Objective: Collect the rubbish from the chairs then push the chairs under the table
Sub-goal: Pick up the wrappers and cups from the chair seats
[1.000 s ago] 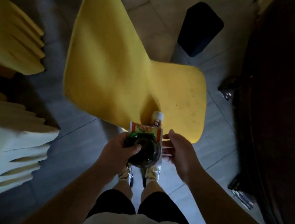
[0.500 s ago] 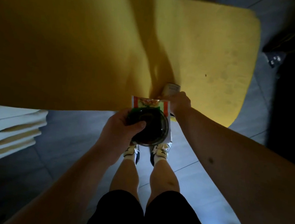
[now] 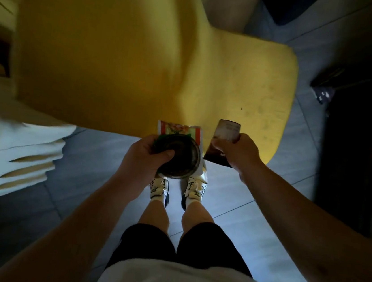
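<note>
A yellow chair [image 3: 246, 82] fills the top of the head view, its seat to the right and its back to the left. My left hand [image 3: 145, 157] grips a round dark container [image 3: 181, 159] together with a red and green snack packet [image 3: 179, 129], just off the seat's near edge. My right hand [image 3: 241, 152] grips a small dark bottle with a pale label [image 3: 224, 136], held clear of the seat at its front corner. Nothing else lies on the visible part of the seat.
A stack of white and yellow chairs [image 3: 15, 150] stands at the left. A dark table [image 3: 368, 139] rises at the right, with a dark bin [image 3: 288, 5] on the tiled floor beyond the chair. My feet [image 3: 177, 186] stand below the hands.
My right hand reached to the bottle on the seat, took hold of it and lifted it off toward me. The left hand kept its hold on the container and packet.
</note>
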